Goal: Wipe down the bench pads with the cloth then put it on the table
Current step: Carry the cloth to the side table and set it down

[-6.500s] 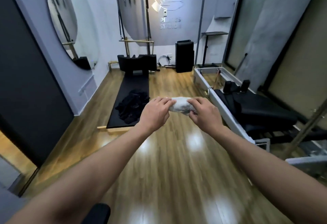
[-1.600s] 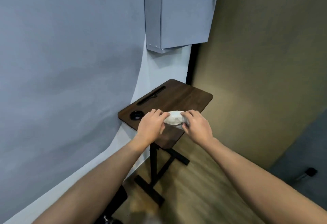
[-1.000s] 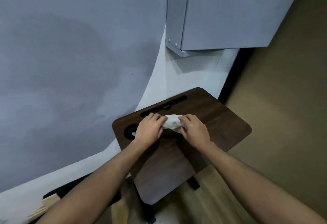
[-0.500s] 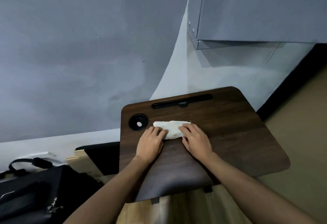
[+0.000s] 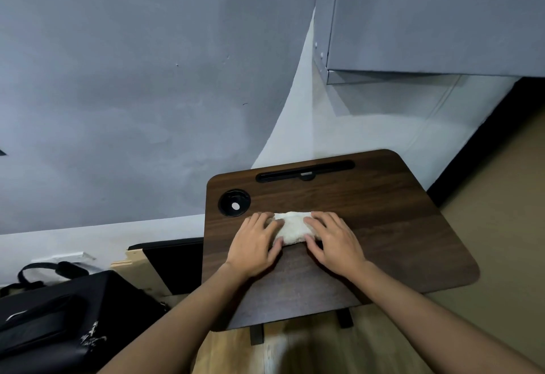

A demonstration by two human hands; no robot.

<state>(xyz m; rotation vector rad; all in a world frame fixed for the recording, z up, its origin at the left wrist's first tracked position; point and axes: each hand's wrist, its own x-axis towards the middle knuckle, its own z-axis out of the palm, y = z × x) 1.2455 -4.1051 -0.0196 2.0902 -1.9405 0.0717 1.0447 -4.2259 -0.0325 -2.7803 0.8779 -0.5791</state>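
A small white folded cloth (image 5: 292, 227) lies on the dark wooden table (image 5: 398, 226), a little left of its middle. My left hand (image 5: 253, 245) rests flat on the cloth's left end, fingers spread over it. Over the right end lies my right hand (image 5: 334, 241), palm down, fingers touching the cloth. Both hands press on the cloth against the tabletop rather than lifting it. The bench pads are out of view.
The table has a round black cup recess (image 5: 234, 202) at its left and a long black slot (image 5: 305, 174) along the far edge. A grey wall cabinet (image 5: 427, 16) hangs above. A black bag (image 5: 59, 323) sits on the floor at the left.
I walked from the studio floor to the table carrying the cloth in both hands. The cloth came down onto the tabletop, and both hands now lie flatter over it.
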